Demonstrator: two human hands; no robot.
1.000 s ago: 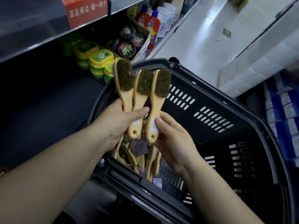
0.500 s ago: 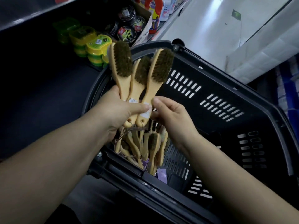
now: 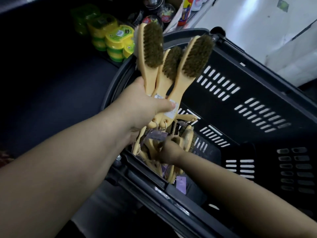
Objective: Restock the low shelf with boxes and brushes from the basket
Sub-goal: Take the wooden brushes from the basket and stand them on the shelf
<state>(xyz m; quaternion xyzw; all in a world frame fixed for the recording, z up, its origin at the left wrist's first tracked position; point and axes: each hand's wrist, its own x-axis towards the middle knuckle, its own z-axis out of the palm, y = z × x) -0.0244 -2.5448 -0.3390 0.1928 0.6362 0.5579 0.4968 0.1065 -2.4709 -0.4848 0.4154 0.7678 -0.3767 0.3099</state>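
Gathering brushes [image 3: 152, 47]: my left hand [image 3: 145, 107] grips three; my right hand [image 3: 169, 152] reaches into the basket [image 3: 257, 66], fingers hidden. Next, I judge: pick another.

You're in a shop: a black shopping basket [image 3: 240, 69] stands before you, with paper-tagged brushes [image 3: 151, 148] heaped inside. Left of the basket, a low shelf [image 3: 51, 83] holds stacked yellow-green tins [image 3: 118, 40] — beyond its far rim are bottles [image 3: 184, 12] and a pale aisle floor [image 3: 248, 31].

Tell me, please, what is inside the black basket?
Wooden brushes with purple tags lie piled in the near corner of the basket. The right hand reaches among them, covering some; whether its fingers grip one cannot be seen.
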